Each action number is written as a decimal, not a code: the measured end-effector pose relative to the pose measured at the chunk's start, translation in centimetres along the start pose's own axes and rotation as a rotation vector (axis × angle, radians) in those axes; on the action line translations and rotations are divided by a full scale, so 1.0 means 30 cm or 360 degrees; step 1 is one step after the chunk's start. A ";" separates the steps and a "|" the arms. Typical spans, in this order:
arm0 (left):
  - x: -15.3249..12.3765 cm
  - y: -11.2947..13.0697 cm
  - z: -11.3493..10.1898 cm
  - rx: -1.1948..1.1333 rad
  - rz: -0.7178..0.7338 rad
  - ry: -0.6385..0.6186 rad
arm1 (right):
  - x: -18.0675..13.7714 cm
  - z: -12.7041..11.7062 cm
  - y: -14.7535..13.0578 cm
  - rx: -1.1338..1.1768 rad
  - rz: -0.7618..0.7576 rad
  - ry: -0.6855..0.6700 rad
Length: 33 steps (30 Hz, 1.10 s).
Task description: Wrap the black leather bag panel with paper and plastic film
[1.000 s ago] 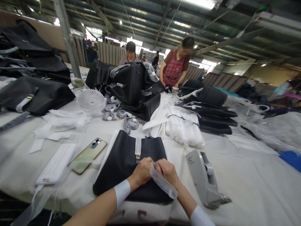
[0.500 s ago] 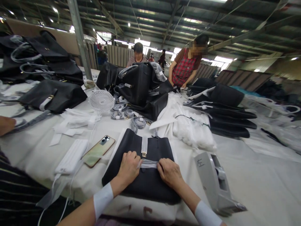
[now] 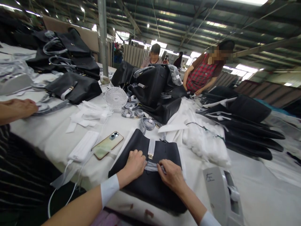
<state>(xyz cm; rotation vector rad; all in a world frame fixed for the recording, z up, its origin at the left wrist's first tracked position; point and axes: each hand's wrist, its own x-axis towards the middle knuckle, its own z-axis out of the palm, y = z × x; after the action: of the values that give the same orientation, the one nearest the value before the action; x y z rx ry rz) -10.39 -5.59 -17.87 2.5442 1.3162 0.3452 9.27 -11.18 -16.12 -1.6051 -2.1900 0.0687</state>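
Note:
A black leather bag (image 3: 141, 147) lies flat on the white table in front of me, with a wrapped strap and gold clasp (image 3: 150, 150) down its middle. My left hand (image 3: 134, 164) presses on the bag just left of the clasp. My right hand (image 3: 172, 175) rests to the right of it. Between the two hands a short strip of clear tape (image 3: 151, 166) is stretched across the bag below the clasp, with the fingers of both hands on its ends.
A grey tape dispenser (image 3: 219, 194) stands at my right. A phone (image 3: 108, 145) and white power bank (image 3: 84, 146) lie to the left, a small white fan (image 3: 115, 98) behind. Black bags (image 3: 152, 84) pile the table. A co-worker's hand (image 3: 20, 108) rests far left; a person in red plaid (image 3: 202, 75) works opposite.
My hands have brought the clear strip down from in front of me and laid it flat across the bag under the clasp. My view has swung left.

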 end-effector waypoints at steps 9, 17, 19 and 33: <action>-0.022 -0.045 -0.046 0.0006 -0.0097 0.0237 | 0.061 0.168 -0.085 0.0461 -0.0105 0.0014; -0.088 -0.125 -0.084 -0.0115 -0.0268 0.0488 | 0.042 0.217 -0.045 0.0068 -0.0312 -0.0010; -0.137 -0.166 -0.077 -0.0231 -0.0488 0.0647 | 0.043 0.226 -0.040 0.0054 -0.0335 0.0025; -0.246 -0.216 0.012 -0.1458 -0.1147 0.0973 | 0.060 0.222 -0.054 -0.0038 -0.0363 0.0126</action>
<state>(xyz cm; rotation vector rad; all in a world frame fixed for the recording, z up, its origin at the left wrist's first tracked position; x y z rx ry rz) -19.36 -8.08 -21.04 1.1525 1.6217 1.2538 4.96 -8.69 -21.19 -1.3362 -2.3030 -0.0869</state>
